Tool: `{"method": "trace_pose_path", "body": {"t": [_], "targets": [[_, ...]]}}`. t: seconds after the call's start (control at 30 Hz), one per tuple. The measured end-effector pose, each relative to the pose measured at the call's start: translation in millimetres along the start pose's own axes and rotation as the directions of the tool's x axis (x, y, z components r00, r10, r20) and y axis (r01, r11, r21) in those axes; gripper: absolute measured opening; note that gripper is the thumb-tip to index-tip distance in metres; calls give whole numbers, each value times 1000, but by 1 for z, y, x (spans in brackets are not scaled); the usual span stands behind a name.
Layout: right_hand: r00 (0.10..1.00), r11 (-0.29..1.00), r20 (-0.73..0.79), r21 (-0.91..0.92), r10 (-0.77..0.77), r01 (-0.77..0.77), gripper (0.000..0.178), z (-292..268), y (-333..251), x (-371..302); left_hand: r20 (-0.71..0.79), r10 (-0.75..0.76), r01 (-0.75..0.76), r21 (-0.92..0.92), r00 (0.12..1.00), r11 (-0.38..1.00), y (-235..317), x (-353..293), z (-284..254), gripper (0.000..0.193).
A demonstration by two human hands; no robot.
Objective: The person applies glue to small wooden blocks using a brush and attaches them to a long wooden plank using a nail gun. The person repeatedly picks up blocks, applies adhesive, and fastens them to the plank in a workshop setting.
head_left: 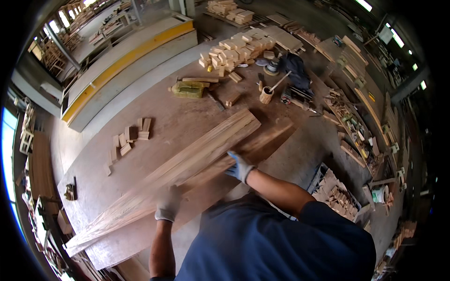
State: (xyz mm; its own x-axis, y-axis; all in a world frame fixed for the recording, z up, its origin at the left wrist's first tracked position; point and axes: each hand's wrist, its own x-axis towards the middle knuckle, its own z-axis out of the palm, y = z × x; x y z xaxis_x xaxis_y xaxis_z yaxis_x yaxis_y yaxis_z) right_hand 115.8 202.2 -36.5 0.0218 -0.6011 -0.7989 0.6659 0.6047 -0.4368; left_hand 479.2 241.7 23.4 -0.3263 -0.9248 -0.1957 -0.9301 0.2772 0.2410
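We read the long wooden board (187, 161) as stiff, fairly heavy and awkward for its length; it lies slantwise on the workbench (164, 117), over a second plank just under it; rough grain, so not slippery; we judge the best hold is along the near long edge, hands spread apart. Left hand (168, 203), gloved, fingers curled down onto the board's near edge, looks like a grasp; right hand (240, 167), gloved, fingers pressed flat on the board, whether they wrap the edge we cannot tell. Beyond the fingertips: small wood blocks (126, 143), a glue pot (266, 95) with a stick, stacked blocks (236, 49). Board's far-left end blurs at the rim; our torso hides the bench edge.
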Motion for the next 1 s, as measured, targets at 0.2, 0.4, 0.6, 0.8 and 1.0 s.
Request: {"method": "trace_pose_path", "body": {"t": [0.2,0.4,0.6,0.8,1.0], "targets": [[980,959,168,-276,111,-61,47,59,-26,-19,-118,107,-106,11,987,994,-88,22,-17,56],[930,887,332,-461,155,17,35,26,-32,-38,-165,-89,74,-94,982,993,-131,22,0,57],[985,809,128,-587,118,-20,32,-48,-57,-34,-195,-244,240,-45,950,970,-92,30,9,75],[993,612,119,-784,-17,105,30,-109,-151,-16,-437,-178,174,-50,882,983,20,67,31,85],[873,-182,316,-947,-372,265,50,-176,-231,0,-363,-256,180,-231,896,956,191,137,26,67]]}}
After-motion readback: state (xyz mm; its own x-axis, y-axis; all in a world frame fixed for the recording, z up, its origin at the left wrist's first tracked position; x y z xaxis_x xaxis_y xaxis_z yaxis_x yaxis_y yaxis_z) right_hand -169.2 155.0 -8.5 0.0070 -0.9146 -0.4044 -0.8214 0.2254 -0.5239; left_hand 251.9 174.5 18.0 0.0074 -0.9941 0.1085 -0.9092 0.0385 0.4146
